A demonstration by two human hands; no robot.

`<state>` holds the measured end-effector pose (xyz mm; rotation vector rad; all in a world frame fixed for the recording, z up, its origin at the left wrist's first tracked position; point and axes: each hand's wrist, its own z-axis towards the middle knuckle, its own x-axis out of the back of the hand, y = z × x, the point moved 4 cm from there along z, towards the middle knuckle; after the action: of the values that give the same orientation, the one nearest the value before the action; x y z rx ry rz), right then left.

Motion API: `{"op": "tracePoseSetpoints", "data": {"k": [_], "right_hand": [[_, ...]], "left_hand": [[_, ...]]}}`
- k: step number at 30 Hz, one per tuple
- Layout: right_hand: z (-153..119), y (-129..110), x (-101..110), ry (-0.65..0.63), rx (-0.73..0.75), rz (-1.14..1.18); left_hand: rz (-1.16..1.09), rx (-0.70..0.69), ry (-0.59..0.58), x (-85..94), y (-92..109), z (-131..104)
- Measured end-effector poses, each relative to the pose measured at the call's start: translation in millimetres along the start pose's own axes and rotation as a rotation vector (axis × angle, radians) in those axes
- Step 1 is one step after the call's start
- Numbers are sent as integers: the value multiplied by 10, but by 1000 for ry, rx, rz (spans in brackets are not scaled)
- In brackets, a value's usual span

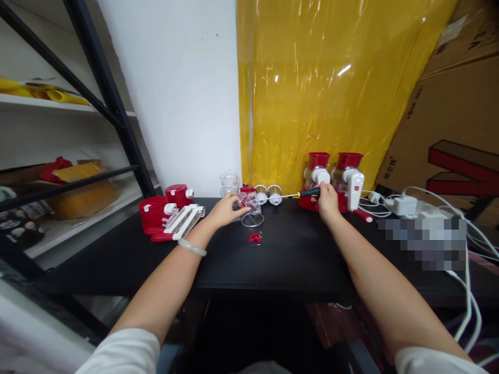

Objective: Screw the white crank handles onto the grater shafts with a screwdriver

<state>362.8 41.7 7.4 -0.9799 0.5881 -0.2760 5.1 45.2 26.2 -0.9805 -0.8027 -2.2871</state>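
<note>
My left hand is closed round a clear plastic housing with a red part inside, near the back of the black table. In my right hand is the black handle of a screwdriver, its long shaft pointing left, with the tip at the clear housing. Just in front of the housing lie small red parts with tiny screws. Two metal drums stand behind the shaft, and another clear plastic piece is behind my left hand.
Red bases and white-and-red handles lie at the left of the black table. Two red-and-white graters stand behind my right hand. White cables and chargers are at the right, beside a cardboard box.
</note>
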Motion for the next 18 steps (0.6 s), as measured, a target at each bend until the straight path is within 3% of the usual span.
{"op": "tracePoseSetpoints", "data": {"k": [2, 5, 8, 11, 15, 18], "right_hand": [[2, -3, 2, 20, -51, 123], [-33, -29, -57, -60, -206, 393], [-67, -80, -100, -124, -248, 469], [-63, -106, -67, -65, -162, 334], [-49, -133, -22, -55, -27, -43], [-51, -141, -36, -83, -41, -56]], "left_hand": [[0, 1, -6, 2, -2, -2], [-12, 7, -5, 3, -12, 0], [-23, 6, 4, 2, -19, 2], [-29, 5, -7, -1, -14, 3], [-28, 27, -3, 20, -10, 2], [-20, 35, -16, 30, -14, 1]]}}
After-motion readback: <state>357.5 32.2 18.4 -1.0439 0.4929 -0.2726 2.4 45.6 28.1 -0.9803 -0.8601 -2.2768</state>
